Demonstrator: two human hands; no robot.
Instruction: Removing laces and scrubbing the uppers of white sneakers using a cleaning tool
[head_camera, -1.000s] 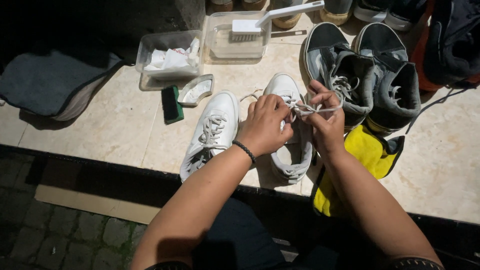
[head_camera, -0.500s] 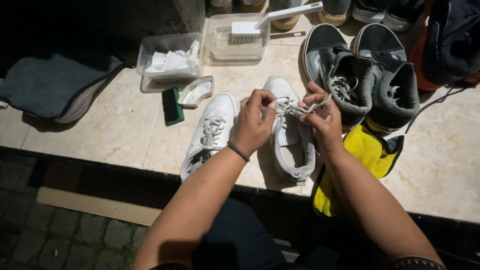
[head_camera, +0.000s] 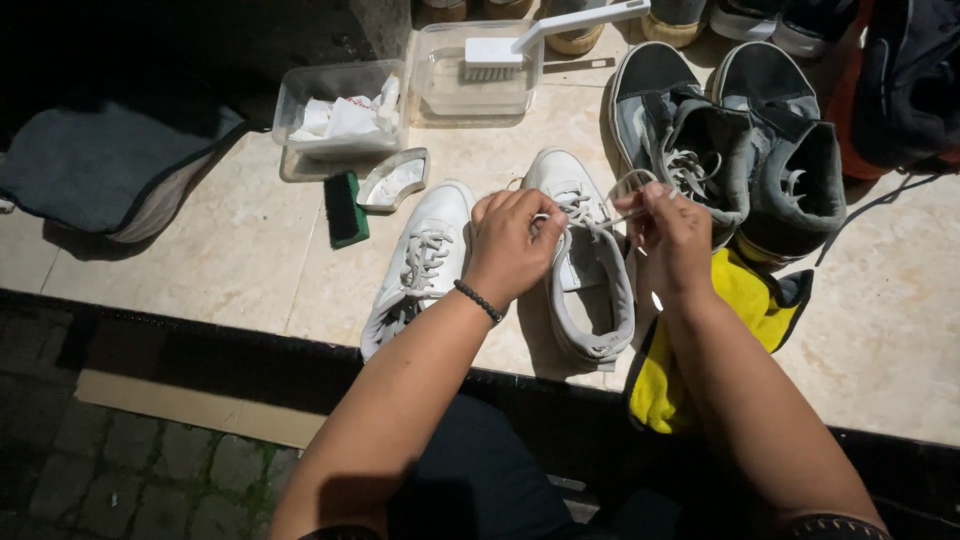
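Two white sneakers lie on a pale tiled ledge. My left hand (head_camera: 512, 243), with a dark bead bracelet on the wrist, pinches the white lace (head_camera: 612, 213) over the right sneaker (head_camera: 588, 290). My right hand (head_camera: 672, 238) holds the other part of the same lace, pulled a little to the right above the shoe's tongue. The left sneaker (head_camera: 425, 260) lies beside them, laced and untouched.
A pair of grey high-top shoes (head_camera: 730, 150) stands at the right, with a yellow cloth (head_camera: 745, 300) below it. Behind are a clear tub with a white brush (head_camera: 480, 70), a tub of white rags (head_camera: 340, 110), a green sponge (head_camera: 346, 210) and a small dish (head_camera: 394, 180). A grey mat (head_camera: 100, 165) lies left.
Both hands have shifted up along the right sneaker and drawn slightly apart, pulling the lace taut between them. The shoes have stayed in place.
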